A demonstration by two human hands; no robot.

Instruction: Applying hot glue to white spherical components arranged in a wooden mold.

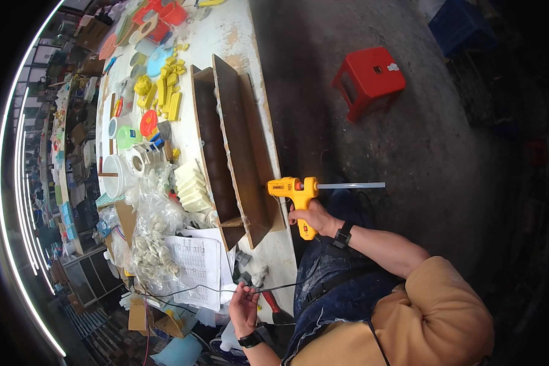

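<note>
My right hand [316, 218] is wrapped round the handle of a yellow hot glue gun [300, 194]. A long clear glue stick [354, 185] sticks out of its back end, and its nozzle points at a long brown box-like board frame [241, 152] on the table. The frame has upright walls with a narrow channel between them, and pale glue shows along one edge. My left hand [244, 310] has its fingers closed on a thin black power cord [271, 288], which runs across the table's near end. Small grey pieces [243, 262] lie just beyond that hand.
Printed paper sheets [196, 265], a clear plastic bag [155, 244] of small parts and stacked cream pieces [191, 188] crowd the frame's left side. Yellow blocks [165, 91] and tubs lie farther up the white table [235, 30]. A red stool [375, 76] stands on the floor at right.
</note>
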